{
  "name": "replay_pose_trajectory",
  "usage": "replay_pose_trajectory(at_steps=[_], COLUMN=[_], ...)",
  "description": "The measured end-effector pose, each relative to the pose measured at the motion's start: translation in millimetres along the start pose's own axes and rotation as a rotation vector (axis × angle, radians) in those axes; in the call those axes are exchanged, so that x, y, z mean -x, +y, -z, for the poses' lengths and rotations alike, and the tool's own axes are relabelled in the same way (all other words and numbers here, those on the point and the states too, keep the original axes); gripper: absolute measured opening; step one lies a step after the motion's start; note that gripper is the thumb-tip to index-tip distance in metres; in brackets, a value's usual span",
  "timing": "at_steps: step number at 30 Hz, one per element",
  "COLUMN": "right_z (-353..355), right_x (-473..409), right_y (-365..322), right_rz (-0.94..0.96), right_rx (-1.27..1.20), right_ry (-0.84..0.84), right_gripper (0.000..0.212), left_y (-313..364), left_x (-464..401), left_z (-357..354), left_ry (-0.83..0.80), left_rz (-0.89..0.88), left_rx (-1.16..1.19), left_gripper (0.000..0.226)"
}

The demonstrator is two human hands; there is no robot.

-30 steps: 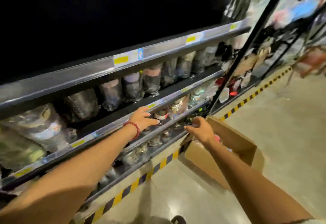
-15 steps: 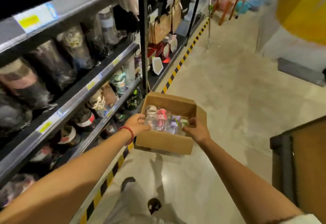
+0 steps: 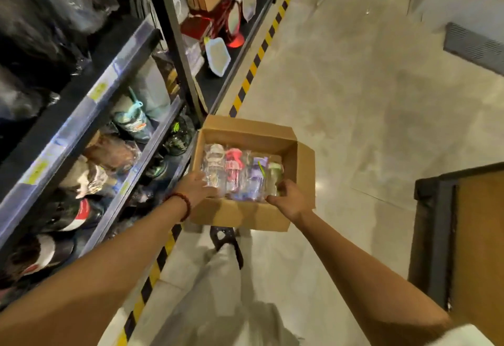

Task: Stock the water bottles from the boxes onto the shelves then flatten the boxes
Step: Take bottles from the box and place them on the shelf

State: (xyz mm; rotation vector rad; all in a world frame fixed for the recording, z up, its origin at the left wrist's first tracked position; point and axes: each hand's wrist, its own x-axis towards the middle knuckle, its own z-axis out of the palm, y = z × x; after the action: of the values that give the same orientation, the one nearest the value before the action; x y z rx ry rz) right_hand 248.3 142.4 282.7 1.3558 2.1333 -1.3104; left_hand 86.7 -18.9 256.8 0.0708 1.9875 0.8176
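Cardboard box (image 3: 240, 213) sits on the floor (image 3: 354, 100) at the centre of the view, flaps open, just beside the lower edge of the shelving; four water bottles (image 3: 240, 173) lie side by side inside it, wrapped in clear film, with white, pink, purple and green caps running from 9 o'clock to 3 o'clock; bottles occupy the near half of the box; far half shows bare cardboard.

Left hand (image 3: 195, 186) reaches over the box's 9 o'clock wall, fingers curled against the white-capped bottle; grip appears closed on that bottle, though blur hides the fingertips. Right hand (image 3: 289, 198) reaches in at the 3 o'clock end, fingers wrapped round the green-capped bottle; grip closed on it. A red bead bracelet (image 3: 184, 205) circles the left wrist.

Shelves (image 3: 90, 116) stand at 9 o'clock from the box, holding bagged bottles in several tiers, with yellow price labels on the rails; a yellow-and-black striped strip (image 3: 253, 64) runs along the shelving's base from 7 o'clock to 1 o'clock. A dark-framed brown panel (image 3: 469, 236) stands at 3 o'clock, well apart from the box. Person's light trousers (image 3: 226, 291) and a dark shoe (image 3: 226, 239) show at 6 o'clock.
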Motion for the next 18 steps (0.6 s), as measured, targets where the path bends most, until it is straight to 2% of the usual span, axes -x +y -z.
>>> replay_pose_trajectory(at_steps=[3, 8, 18], right_z=[-3, -33, -133], right_x=[-50, -132, -282], right_y=[-19, -20, 57], right_rz=[0.001, -0.003, -0.128], right_rx=[-0.008, -0.003, 0.062], right_ry=[-0.023, -0.096, -0.255], right_gripper=[0.045, 0.041, 0.053], left_y=[7, 1, -79], left_x=[-42, -122, -280], left_z=[4, 2, -44], left_ry=[0.014, -0.016, 0.017], left_rz=[0.067, 0.109, 0.204], left_rx=[-0.004, 0.018, -0.032], left_gripper=[0.059, 0.067, 0.071])
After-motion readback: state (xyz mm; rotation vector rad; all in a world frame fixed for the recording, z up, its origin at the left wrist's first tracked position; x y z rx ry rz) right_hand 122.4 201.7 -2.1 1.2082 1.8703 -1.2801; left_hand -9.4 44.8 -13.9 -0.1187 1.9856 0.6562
